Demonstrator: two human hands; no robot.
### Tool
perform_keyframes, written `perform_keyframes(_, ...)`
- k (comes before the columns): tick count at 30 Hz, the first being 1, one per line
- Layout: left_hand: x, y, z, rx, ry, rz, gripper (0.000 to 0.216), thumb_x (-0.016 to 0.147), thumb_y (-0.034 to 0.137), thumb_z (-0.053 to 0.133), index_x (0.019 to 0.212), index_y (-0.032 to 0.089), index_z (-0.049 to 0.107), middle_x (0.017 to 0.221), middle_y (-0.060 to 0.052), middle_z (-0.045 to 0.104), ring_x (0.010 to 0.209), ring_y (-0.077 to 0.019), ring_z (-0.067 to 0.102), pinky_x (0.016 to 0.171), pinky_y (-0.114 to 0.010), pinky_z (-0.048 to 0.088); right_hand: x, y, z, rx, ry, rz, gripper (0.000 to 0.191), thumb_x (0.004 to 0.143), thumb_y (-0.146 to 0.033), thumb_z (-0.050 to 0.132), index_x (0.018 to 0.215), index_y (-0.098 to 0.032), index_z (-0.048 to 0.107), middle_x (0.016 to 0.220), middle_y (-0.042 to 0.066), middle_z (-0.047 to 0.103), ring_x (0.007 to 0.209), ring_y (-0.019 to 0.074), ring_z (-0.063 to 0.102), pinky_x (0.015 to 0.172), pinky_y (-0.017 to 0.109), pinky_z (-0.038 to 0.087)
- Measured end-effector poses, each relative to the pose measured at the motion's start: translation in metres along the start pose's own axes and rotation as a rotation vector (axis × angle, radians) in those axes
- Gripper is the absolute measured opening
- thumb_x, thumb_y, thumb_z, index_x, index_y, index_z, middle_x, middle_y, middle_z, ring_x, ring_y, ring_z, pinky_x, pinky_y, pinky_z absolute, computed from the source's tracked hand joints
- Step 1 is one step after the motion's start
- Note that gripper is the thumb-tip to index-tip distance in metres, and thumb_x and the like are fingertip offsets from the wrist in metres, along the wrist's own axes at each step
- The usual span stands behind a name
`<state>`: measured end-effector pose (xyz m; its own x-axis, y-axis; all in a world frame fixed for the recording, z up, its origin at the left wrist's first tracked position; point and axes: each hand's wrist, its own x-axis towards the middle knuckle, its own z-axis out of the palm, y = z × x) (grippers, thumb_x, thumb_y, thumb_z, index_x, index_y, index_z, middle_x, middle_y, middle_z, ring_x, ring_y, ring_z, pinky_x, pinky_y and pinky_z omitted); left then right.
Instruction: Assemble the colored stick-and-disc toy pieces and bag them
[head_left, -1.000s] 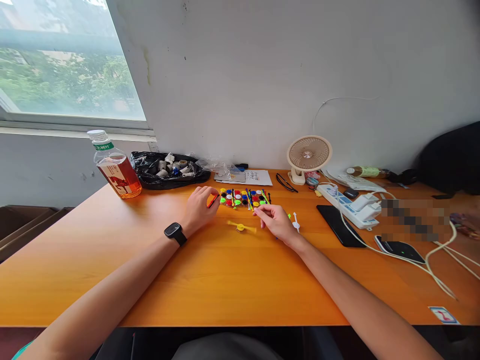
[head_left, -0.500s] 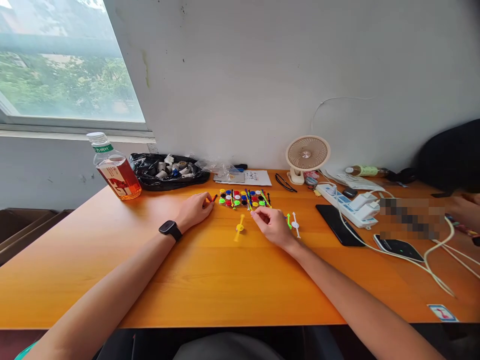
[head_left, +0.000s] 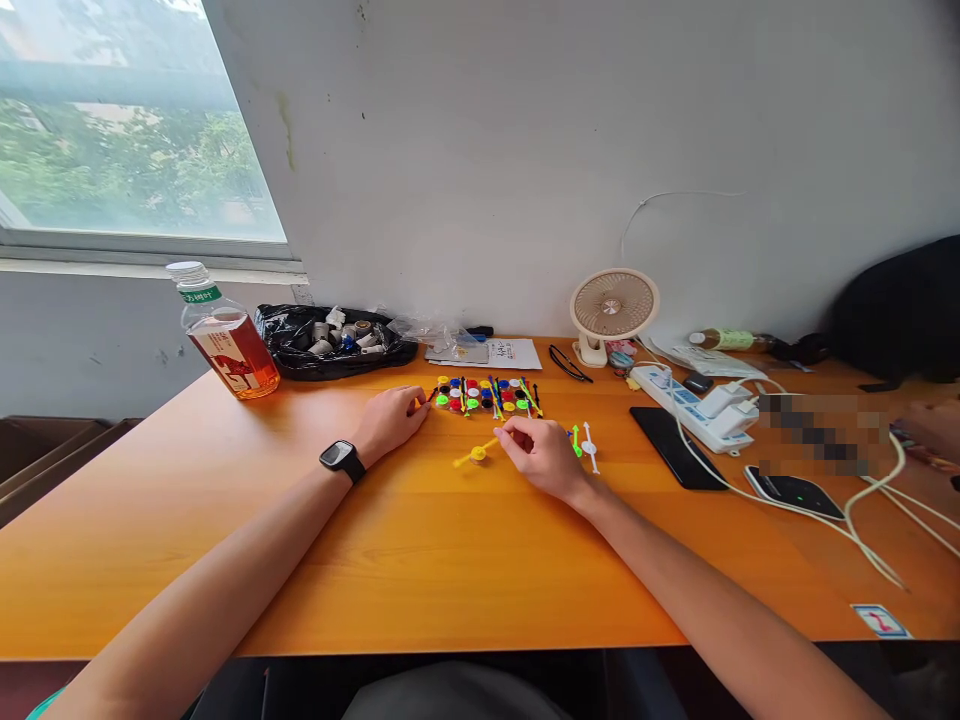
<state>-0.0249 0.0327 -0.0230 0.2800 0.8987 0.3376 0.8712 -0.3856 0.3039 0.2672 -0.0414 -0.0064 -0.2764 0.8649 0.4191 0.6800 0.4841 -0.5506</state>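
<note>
Desk (head_left: 390,580) lies open btwn the forearms (head_left: 225,570) from front edge to yellow spinner (head_left: 478,455), but R hand (head_left: 541,458) is right beside it, coloured discs (head_left: 487,396) fill the strip beyond, btl (head_left: 234,352) & blk bag (head_left: 289,335) block far L, and pwr strip (head_left: 688,410) + flat blk slab (head_left: 677,449) crowd the R.

Desk (head_left: 420,560) under L hand (head_left: 391,420) & R hand (head_left: 541,455): smooth wood, semi-gloss. Yellow spinner (head_left: 478,455) by R hand: shiny plastic. Discs (head_left: 473,404) betw. hands: glossy plastic. Blk bag (head_left: 337,371) past L: crinkly plastic, v. glossy. Fan (head_left: 592,350) past R: matt plastic.
</note>
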Motion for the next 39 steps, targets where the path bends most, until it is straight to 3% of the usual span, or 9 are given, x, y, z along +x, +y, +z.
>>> perform_keyframes(5,0.000,-0.002,0.002,-0.002,0.008,-0.037,0.021,0.098,0.036,0.055,0.096,0.022,0.071,0.090,-0.007,0.078,0.081,-0.0259,0.070,0.066,-0.033,0.044,0.000,-0.001,0.000,-0.003,-0.014,0.005,0.036,0.101,-0.043,0.059,0.073,-0.022,0.066,0.059,-0.001,0.059,0.054,0.0148,0.049,0.057,0.028,0.033)
perform_keyframes(10,0.001,-0.002,0.004,-0.007,0.027,-0.012,0.030,0.099,0.043,0.055,0.110,0.022,0.074,0.093,-0.008,0.078,0.084,-0.0269,0.072,0.070,-0.034,0.048,0.000,0.000,0.001,-0.007,-0.011,-0.008,0.036,0.102,-0.043,0.059,0.074,-0.022,0.067,0.060,0.000,0.061,0.055,0.0147,0.050,0.057,0.028,0.034)
perform_keyframes(18,0.001,-0.001,0.002,-0.055,0.065,-0.045,0.026,0.097,0.036,0.055,0.097,0.022,0.077,0.089,-0.007,0.078,0.077,-0.0246,0.070,0.067,-0.033,0.045,0.000,0.000,0.001,-0.004,-0.006,-0.007,0.035,0.102,-0.042,0.059,0.075,-0.022,0.067,0.060,-0.001,0.060,0.055,0.0143,0.049,0.057,0.028,0.034)
perform_keyframes(26,0.006,-0.010,0.005,-0.398,0.260,-0.284,0.021,0.094,0.039,0.058,0.087,0.021,0.067,0.086,-0.004,0.078,0.065,-0.0176,0.065,0.064,-0.029,0.046,0.000,-0.001,0.001,0.003,-0.012,-0.008,0.034,0.102,-0.042,0.059,0.075,-0.022,0.066,0.061,-0.001,0.060,0.055,0.0144,0.049,0.058,0.029,0.033)
perform_keyframes(30,0.011,-0.020,0.008,-0.541,0.320,-0.377,0.015,0.090,0.034,0.059,0.085,0.020,0.063,0.090,-0.005,0.079,0.072,-0.0172,0.065,0.068,-0.028,0.048,0.000,-0.002,0.000,0.002,-0.012,-0.011,0.034,0.102,-0.040,0.059,0.074,-0.022,0.066,0.060,-0.001,0.059,0.054,0.0141,0.049,0.057,0.028,0.032)
perform_keyframes(34,0.014,-0.027,0.013,-0.630,0.350,-0.395,0.013,0.083,0.031,0.062,0.090,0.019,0.064,0.090,-0.005,0.076,0.073,-0.0174,0.066,0.069,-0.028,0.049,-0.001,-0.002,-0.001,-0.007,-0.001,-0.028,0.034,0.101,-0.040,0.059,0.074,-0.021,0.066,0.059,-0.002,0.058,0.054,0.0137,0.049,0.058,0.028,0.032)
perform_keyframes(39,0.015,-0.022,0.011,-0.854,0.328,-0.315,0.023,0.078,0.036,0.070,0.091,0.017,0.071,0.093,-0.008,0.077,0.086,-0.0208,0.070,0.073,-0.029,0.051,0.000,-0.001,-0.001,-0.013,-0.003,-0.025,0.033,0.102,-0.039,0.060,0.075,-0.021,0.067,0.060,-0.002,0.060,0.055,0.0137,0.050,0.059,0.028,0.032)
